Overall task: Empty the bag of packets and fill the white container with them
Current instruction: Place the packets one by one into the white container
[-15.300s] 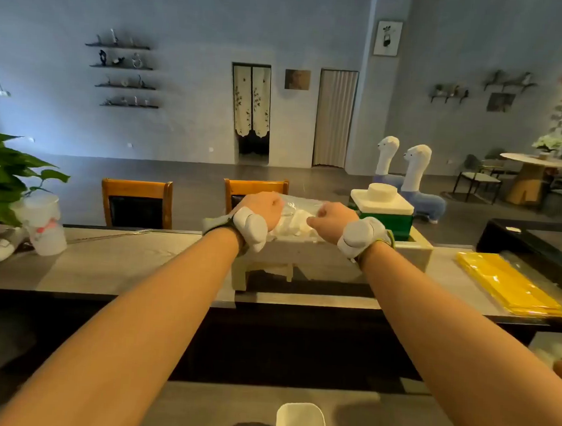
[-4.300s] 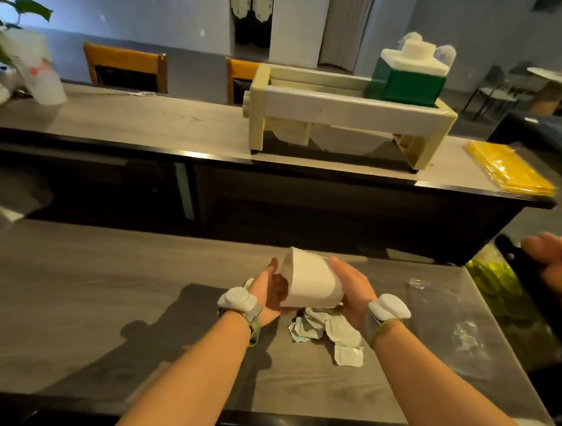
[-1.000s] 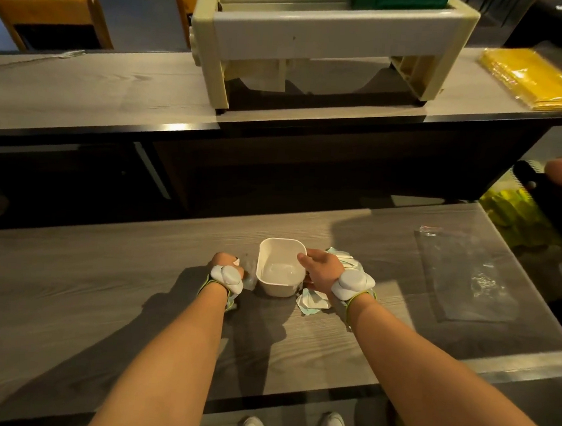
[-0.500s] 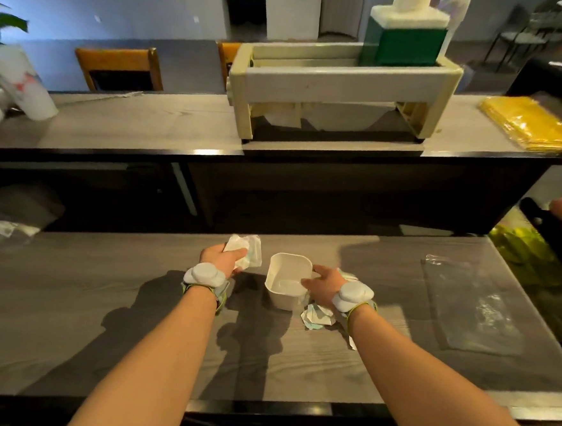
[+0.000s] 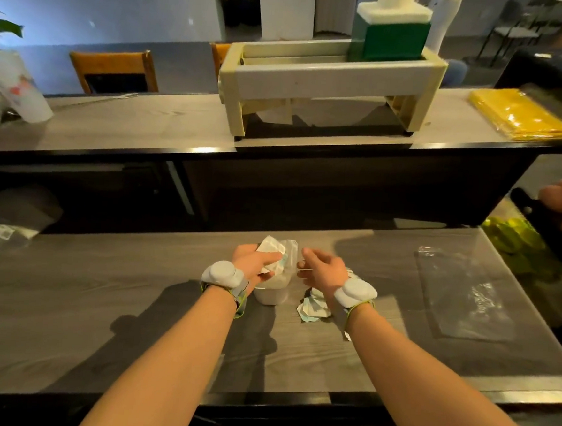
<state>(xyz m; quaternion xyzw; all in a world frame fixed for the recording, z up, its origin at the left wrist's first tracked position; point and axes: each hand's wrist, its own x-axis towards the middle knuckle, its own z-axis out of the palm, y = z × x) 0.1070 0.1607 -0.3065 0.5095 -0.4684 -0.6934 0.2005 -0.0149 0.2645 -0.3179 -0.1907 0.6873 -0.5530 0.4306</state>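
White container (image 5: 271, 290), crumpled pale packets (image 5: 276, 253) above

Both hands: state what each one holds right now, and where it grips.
The left hand grips a bunch of packets by their near ends, above the white container. The right hand holds nothing that shows.

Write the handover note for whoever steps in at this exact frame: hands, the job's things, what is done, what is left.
Left hand: grips a bunch of packets over the white container.
Right hand: just right of the container, fingers loosely curled; whether it pinches anything cannot be told.
Container stands on the near counter between the hands.
More packets, the loose pile, lie under the right wrist.
Done: the clear bag lies flat on the right and looks emptied.
Left: drop the held bunch in, then gather the pile.
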